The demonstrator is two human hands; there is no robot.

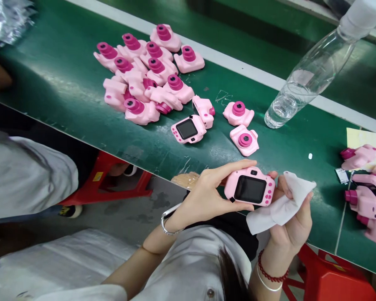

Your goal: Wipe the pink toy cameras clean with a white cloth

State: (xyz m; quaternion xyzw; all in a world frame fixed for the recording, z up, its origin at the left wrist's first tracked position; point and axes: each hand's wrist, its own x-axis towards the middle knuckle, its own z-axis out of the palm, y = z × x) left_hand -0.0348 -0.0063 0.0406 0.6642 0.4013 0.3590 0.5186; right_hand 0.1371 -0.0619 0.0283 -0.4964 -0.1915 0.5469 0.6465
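My left hand (208, 190) grips a pink toy camera (233, 184) by its left end, thumb and fingers along its top and bottom edges. The camera's dark screen and pink buttons face up toward me. In my right hand (296, 225) is a white cloth (280, 211), draped over the palm and pinched by the fingers. The cloth lies close beside the camera's button end, and a right fingertip shows just behind that corner. Beyond my hands, two pink toy cameras (244, 140) lie lens up, with another pair (188, 129) to their left, one showing its screen.
A heap of pink toy cameras (156, 65) covers the table's far left. A clear bottle (301, 88) holding some liquid stands at the back right. More pink cameras (368, 202) sit at the right edge near yellow paper (363, 138). Another person's clothed leg (28, 175) is at left.
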